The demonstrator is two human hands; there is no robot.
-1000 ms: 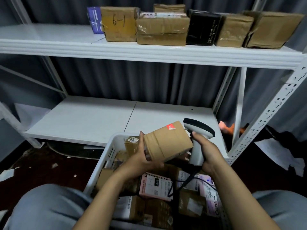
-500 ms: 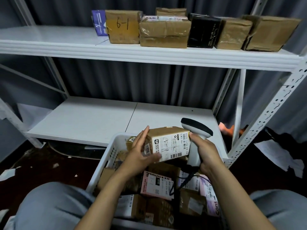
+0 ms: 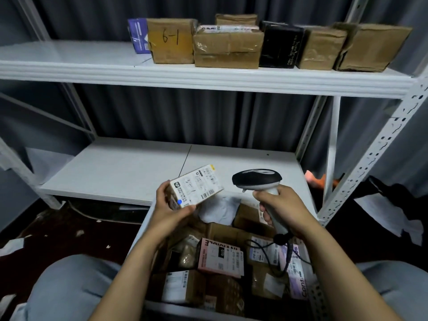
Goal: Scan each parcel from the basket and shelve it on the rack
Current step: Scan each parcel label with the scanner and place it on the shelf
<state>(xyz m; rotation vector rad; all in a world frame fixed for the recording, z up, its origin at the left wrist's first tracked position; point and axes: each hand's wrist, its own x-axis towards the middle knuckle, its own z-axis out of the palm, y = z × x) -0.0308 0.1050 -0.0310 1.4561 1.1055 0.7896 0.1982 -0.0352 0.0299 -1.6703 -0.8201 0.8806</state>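
Setting: parcel storeroom or courier pick-up point.
Rack (image 3: 375,158): white bolt-together steel shelving with perforated uprights and two board tiers.
Upper tier: taped cardboard parcels (image 3: 228,48) in a row, one box (image 3: 171,41) hand-marked "6-1".
Basket (image 3: 145,222): white plastic, heaped with packages bearing printed barcode labels.
Scanner (image 3: 257,179): corded handheld barcode reader.
Surroundings: grey corrugated wall (image 3: 185,117); dark floor (image 3: 58,232) littered with paper scraps.

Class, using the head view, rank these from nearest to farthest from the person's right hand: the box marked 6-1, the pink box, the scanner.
1. Scanner: gripped in the right hand itself.
2. Pink box: in the basket, below and left of that hand.
3. Box marked 6-1: up on the top shelf, high above and to the left.
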